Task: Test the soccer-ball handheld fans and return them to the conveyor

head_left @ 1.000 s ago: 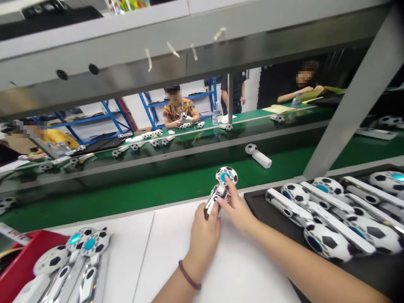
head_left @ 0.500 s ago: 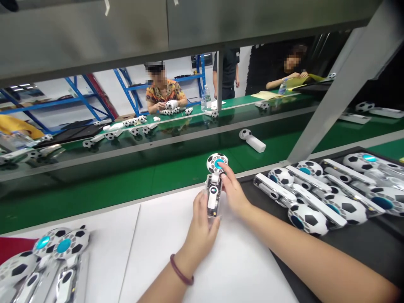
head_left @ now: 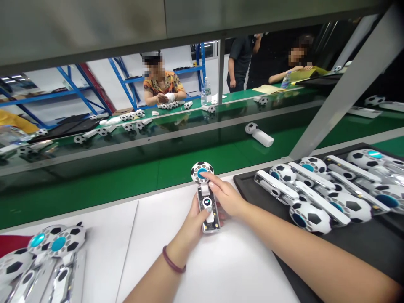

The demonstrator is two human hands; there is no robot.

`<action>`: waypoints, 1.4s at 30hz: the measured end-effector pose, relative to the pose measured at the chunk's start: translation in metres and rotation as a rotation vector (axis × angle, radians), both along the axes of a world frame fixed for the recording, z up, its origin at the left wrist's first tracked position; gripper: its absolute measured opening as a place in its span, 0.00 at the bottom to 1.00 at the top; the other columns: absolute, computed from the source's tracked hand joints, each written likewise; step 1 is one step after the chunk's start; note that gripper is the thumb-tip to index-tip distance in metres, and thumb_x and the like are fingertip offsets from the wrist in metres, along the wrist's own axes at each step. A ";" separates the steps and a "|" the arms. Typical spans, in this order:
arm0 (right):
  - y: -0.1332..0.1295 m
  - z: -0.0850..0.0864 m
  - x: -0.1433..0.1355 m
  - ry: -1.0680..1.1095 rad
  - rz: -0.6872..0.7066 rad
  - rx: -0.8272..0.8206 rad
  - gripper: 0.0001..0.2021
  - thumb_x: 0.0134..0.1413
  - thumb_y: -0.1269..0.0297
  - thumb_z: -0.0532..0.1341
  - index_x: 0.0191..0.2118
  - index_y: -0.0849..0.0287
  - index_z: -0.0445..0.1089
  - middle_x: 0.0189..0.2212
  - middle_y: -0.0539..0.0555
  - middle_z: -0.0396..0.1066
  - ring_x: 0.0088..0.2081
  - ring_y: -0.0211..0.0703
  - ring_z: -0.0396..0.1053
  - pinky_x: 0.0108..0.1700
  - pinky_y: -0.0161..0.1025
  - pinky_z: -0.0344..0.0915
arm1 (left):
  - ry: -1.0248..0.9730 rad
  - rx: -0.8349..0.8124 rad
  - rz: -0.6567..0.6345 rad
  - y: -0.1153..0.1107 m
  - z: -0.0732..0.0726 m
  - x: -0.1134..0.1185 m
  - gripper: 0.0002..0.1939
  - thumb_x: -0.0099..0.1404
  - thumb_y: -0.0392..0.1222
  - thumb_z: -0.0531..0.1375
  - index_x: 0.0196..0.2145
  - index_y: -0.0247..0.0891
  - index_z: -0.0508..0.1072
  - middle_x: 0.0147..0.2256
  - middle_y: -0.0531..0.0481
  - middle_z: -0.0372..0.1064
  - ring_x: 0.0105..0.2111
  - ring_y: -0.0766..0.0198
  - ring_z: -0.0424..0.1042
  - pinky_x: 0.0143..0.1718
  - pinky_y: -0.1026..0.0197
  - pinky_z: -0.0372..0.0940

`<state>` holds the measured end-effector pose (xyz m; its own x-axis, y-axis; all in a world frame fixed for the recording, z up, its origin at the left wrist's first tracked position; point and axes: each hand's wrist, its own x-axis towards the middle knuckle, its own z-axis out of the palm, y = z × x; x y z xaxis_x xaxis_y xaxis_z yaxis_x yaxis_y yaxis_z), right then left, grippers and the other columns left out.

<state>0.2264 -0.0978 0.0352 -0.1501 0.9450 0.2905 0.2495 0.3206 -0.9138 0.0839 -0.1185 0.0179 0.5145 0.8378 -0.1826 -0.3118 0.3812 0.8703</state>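
Note:
A handheld fan (head_left: 205,189) with a football-patterned head and a clear handle is between my hands, above the white work surface (head_left: 164,252). My left hand (head_left: 192,219) wraps round the handle, its thumb on the white front strip below a small round lit display. Fingertips show at the handle's far side. My right hand (head_left: 229,195) holds the fan near its neck, with the index fingertip on the blue centre of the head; its thumb is hidden.
Several similar fans (head_left: 311,216) lie on a black tray (head_left: 353,252) at right; more fans (head_left: 58,244) lie at left. Beyond runs a green conveyor (head_left: 176,155) carrying a white fan (head_left: 263,137). A slanted metal post (head_left: 334,92) stands at right. Co-workers sit across.
Both hands and the fan have shifted left and a little down in view. My left thumb has moved onto the handle's front strip. The display reading looks different.

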 end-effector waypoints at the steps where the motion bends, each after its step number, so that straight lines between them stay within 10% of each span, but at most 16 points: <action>1: 0.000 0.000 0.000 0.002 -0.001 -0.002 0.19 0.59 0.65 0.47 0.55 0.50 0.61 0.45 0.50 0.68 0.49 0.44 0.64 0.52 0.45 0.60 | 0.001 -0.006 -0.004 0.000 0.000 0.000 0.35 0.53 0.48 0.63 0.55 0.47 0.50 0.38 0.48 0.65 0.33 0.55 0.72 0.33 0.50 0.69; 30: 0.004 -0.009 0.001 0.023 0.045 -0.018 0.20 0.61 0.59 0.47 0.57 0.49 0.57 0.53 0.49 0.63 0.53 0.44 0.61 0.54 0.43 0.58 | 0.053 0.002 -0.025 0.000 0.000 -0.003 0.32 0.54 0.50 0.62 0.53 0.48 0.51 0.36 0.50 0.62 0.31 0.58 0.69 0.35 0.44 0.67; 42: 0.002 -0.005 0.002 0.010 0.058 -0.163 0.20 0.60 0.58 0.47 0.58 0.47 0.55 0.32 0.50 0.68 0.27 0.39 0.66 0.29 0.36 0.65 | 0.004 -0.024 -0.042 0.005 -0.004 -0.003 0.32 0.56 0.45 0.61 0.53 0.45 0.49 0.35 0.49 0.64 0.30 0.57 0.71 0.33 0.46 0.68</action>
